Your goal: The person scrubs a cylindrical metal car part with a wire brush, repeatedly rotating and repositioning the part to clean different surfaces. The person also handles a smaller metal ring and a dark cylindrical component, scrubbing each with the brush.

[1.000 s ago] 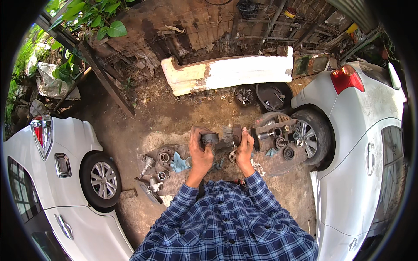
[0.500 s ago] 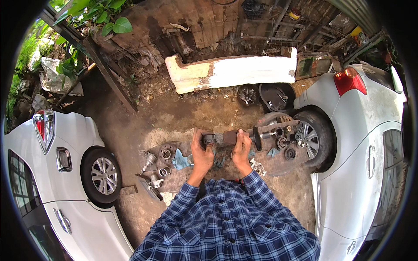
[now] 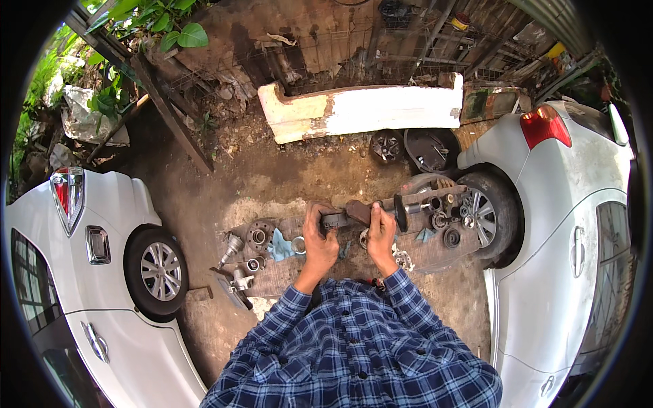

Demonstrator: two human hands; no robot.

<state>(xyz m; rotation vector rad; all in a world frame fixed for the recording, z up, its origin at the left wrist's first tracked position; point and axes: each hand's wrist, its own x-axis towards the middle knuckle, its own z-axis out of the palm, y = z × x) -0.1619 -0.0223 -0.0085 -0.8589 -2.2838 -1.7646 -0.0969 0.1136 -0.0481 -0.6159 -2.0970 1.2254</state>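
From where I stand, the person's left hand is curled around a short, dark metal part, thumb and fingers pressed close about it. The right hand grips a brown brush by one end. Both things are held up in front of the body, over a wooden board, the brush's free end just beside the part. I can't tell whether they touch.

The brush's long axis slants: from the right hand it points left and a little away from the person. The metal part lies roughly crosswise, its bare end facing right, toward the brush; the fingers hide the rest.

Greasy metal parts crowd both ends of the board, with a blue rag left of the hands and a dark disc just beyond the right one. Around it is stained ground, with a white car to the left and a silver car to the right. Farther off lie a pale bumper and a black tub.
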